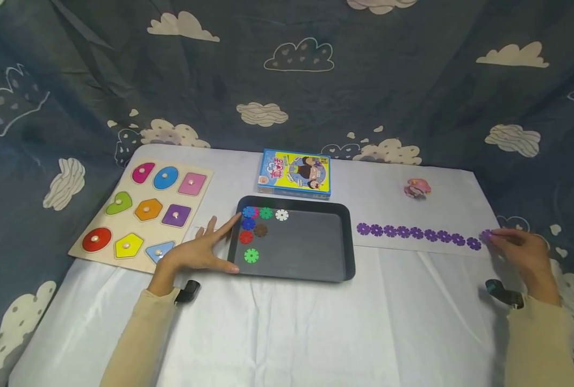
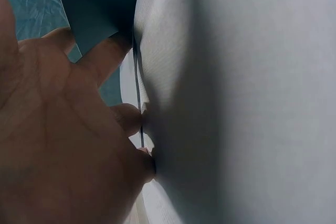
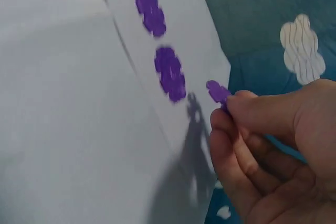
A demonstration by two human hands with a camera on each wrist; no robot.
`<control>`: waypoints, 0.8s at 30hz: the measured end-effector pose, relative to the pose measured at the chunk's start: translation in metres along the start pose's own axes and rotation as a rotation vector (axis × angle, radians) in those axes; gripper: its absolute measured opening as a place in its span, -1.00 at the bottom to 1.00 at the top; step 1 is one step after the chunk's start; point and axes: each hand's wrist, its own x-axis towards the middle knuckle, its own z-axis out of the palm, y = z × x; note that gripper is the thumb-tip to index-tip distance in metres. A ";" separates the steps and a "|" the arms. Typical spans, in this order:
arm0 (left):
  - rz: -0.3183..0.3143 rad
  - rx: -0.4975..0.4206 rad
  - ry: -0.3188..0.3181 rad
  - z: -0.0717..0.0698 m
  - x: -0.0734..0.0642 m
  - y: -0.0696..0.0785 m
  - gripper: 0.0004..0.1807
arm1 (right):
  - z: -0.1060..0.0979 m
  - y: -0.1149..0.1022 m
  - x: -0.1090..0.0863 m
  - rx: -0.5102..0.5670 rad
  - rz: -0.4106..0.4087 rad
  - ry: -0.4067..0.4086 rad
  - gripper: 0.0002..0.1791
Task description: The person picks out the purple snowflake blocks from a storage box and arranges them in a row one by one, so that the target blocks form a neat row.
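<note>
Between thumb and fingertips, my right hand (image 1: 524,255) pinches a purple snowflake disc (image 3: 218,93), held just above the white cloth. To its left runs a row of several purple snowflake discs (image 1: 416,233) lying flat. My left hand (image 1: 197,251) has its fingers spread, with the index fingertip and thumb touching the left side of a dark grey tray (image 1: 311,244). In the tray's left part lie loose discs, among them a light green disc (image 1: 251,255), a red disc (image 1: 245,237), a brown disc (image 1: 260,230) and a white disc (image 1: 281,215).
A wooden shape puzzle board (image 1: 137,212) with knobbed pieces lies left of the tray. Behind the tray is a blue and yellow box (image 1: 294,173). A small pink toy (image 1: 417,187) sits at the back right. Dark cloud-print fabric (image 1: 296,97) hangs behind the table.
</note>
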 end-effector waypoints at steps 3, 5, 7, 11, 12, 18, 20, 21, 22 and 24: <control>-0.007 -0.002 -0.004 0.000 0.000 0.000 0.36 | -0.001 0.007 0.000 0.046 0.028 0.002 -0.69; -0.007 0.001 -0.005 0.000 0.001 -0.001 0.36 | 0.000 0.009 0.002 0.059 0.046 -0.004 -0.73; 0.003 0.006 -0.002 0.000 0.001 -0.001 0.37 | 0.003 0.011 0.004 0.047 0.066 0.000 -0.72; 0.010 0.008 0.001 0.000 0.000 0.000 0.37 | 0.006 0.013 0.009 -0.004 0.101 0.022 -0.60; 0.009 0.006 0.001 -0.001 0.000 0.001 0.37 | 0.006 0.013 0.010 -0.012 0.109 0.024 -0.59; 0.013 0.007 0.000 0.000 0.001 0.001 0.37 | 0.006 0.010 0.013 -0.013 0.176 0.008 -0.63; 0.014 0.009 0.001 0.000 0.001 0.001 0.37 | 0.005 0.008 0.012 -0.014 0.194 0.006 -0.67; 0.012 0.008 0.002 0.000 0.001 0.001 0.37 | 0.006 0.007 0.012 -0.019 0.197 0.007 -0.67; 0.008 0.005 0.003 0.000 0.001 0.001 0.37 | 0.006 0.007 0.012 -0.022 0.190 0.010 -0.66; 0.002 -0.001 0.005 0.000 0.001 0.000 0.37 | 0.006 0.006 0.011 -0.042 0.170 0.020 -0.60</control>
